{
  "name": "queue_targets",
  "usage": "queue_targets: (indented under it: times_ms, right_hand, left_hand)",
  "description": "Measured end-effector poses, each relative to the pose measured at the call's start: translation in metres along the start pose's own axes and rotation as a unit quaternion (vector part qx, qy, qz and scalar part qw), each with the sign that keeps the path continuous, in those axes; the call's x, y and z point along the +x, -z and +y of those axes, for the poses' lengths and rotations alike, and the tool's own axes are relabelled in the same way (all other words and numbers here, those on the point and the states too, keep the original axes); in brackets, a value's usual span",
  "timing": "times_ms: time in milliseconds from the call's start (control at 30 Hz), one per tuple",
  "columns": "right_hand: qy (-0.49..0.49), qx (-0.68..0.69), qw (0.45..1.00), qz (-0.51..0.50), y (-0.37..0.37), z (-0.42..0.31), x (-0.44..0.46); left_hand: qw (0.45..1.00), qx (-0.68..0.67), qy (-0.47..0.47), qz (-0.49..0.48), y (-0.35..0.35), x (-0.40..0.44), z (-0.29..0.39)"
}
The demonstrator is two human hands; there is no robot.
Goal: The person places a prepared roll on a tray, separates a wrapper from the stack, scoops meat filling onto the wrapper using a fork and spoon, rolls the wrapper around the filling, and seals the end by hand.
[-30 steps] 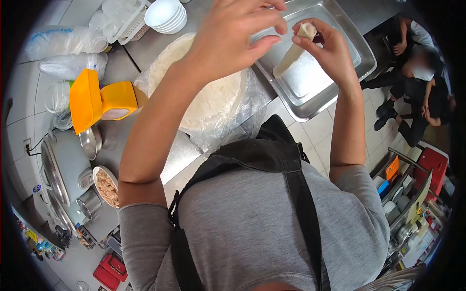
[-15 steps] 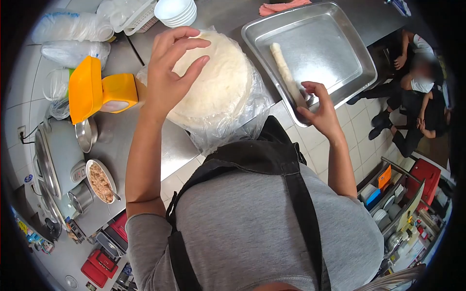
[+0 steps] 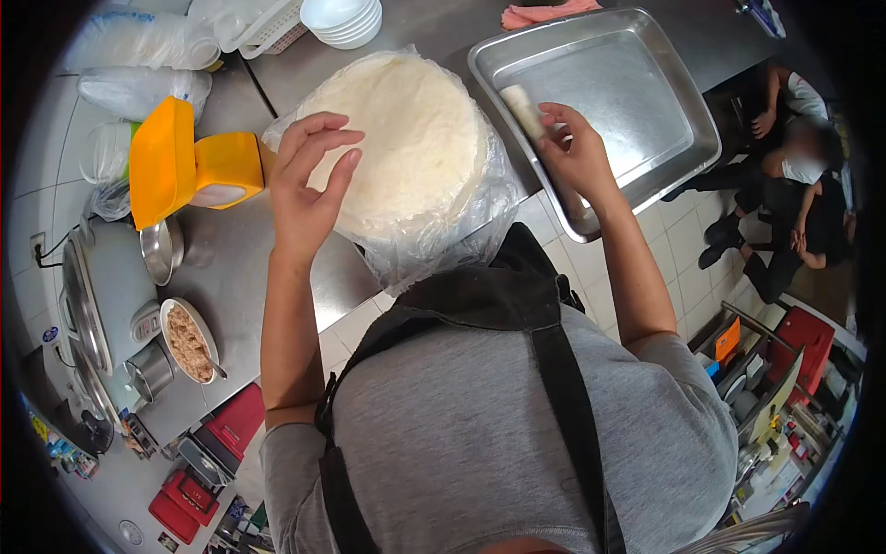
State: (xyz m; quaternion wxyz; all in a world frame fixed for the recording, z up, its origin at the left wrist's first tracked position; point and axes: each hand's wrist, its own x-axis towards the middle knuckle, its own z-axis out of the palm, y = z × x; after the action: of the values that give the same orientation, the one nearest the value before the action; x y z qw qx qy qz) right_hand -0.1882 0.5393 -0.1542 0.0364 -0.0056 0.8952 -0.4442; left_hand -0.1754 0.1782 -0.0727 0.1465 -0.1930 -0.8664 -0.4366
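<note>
A tall round stack of thin, pale wrapper sheets rests on a crumpled clear plastic bag. My left hand hovers over the stack's left edge, fingers curved and apart, holding nothing. In the steel tray on the right, a long pale wrapped roll lies along the left wall. Beside that roll is my right hand, with thumb and fingers bent and a gap between them. Its fingertips are at the roll's side, and the hand covers the roll's middle. Whether they touch it is hard to tell.
A bowl of minced filling with a spoon stands at lower left. Near it are a metal bowl and a yellow scale. White bowls are stacked at the back. Two people sit beyond the tray.
My right hand has moved up and left along the roll, which now lies closer to the tray's left wall. My left hand has come down slightly, still with fingers apart.
</note>
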Motion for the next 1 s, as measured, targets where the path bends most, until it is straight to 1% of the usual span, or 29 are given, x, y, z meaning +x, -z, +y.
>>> queue_targets:
  times_ms: [67, 167, 267, 367, 467, 567, 667, 767, 867, 967, 1000]
  right_hand:
    - [0.018, 0.046, 0.998, -0.023, 0.001, -0.005, -0.001]
    - [0.023, 0.015, 1.0, 0.008, 0.001, 0.002, 0.002]
    - [-0.02, 0.042, 0.999, -0.004, -0.002, 0.019, 0.009]
    - [0.003, 0.046, 0.998, -0.05, 0.001, 0.009, 0.01]
    - [-0.003, 0.062, 0.998, -0.013, -0.001, 0.011, 0.015]
    - [0.045, 0.003, 0.999, -0.022, -0.005, 0.006, 0.022]
    - [0.101, -0.07, 0.991, -0.055, -0.004, -0.008, 0.026]
    - [0.135, -0.136, 0.98, -0.059, -0.005, -0.007, 0.028]
    - [0.112, -0.124, 0.985, -0.045, -0.006, -0.01, 0.028]
    - [0.1, -0.182, 0.976, -0.066, -0.004, -0.016, 0.03]
    - [0.126, -0.185, 0.974, -0.032, -0.004, -0.017, 0.031]
  left_hand:
    - [1.0, -0.004, 0.024, 0.011, 0.005, -0.01, -0.004]
    - [0.998, -0.016, 0.051, 0.03, 0.011, -0.022, -0.01]
    - [0.997, -0.004, 0.072, 0.041, 0.015, -0.031, -0.012]
    - [0.996, 0.015, 0.076, 0.045, 0.016, -0.04, -0.016]
    - [0.995, 0.017, 0.087, 0.048, 0.014, -0.052, -0.023]
    - [0.995, 0.035, 0.085, 0.033, 0.011, -0.058, -0.022]
    - [0.995, 0.035, 0.093, 0.015, 0.004, -0.063, -0.022]
    - [0.996, 0.037, 0.077, -0.002, -0.003, -0.068, -0.022]
    - [0.996, 0.038, 0.082, 0.0, -0.008, -0.072, -0.024]
    - [0.991, 0.107, 0.077, -0.009, -0.011, -0.078, -0.03]
    - [0.983, 0.165, 0.079, -0.015, -0.014, -0.078, -0.028]
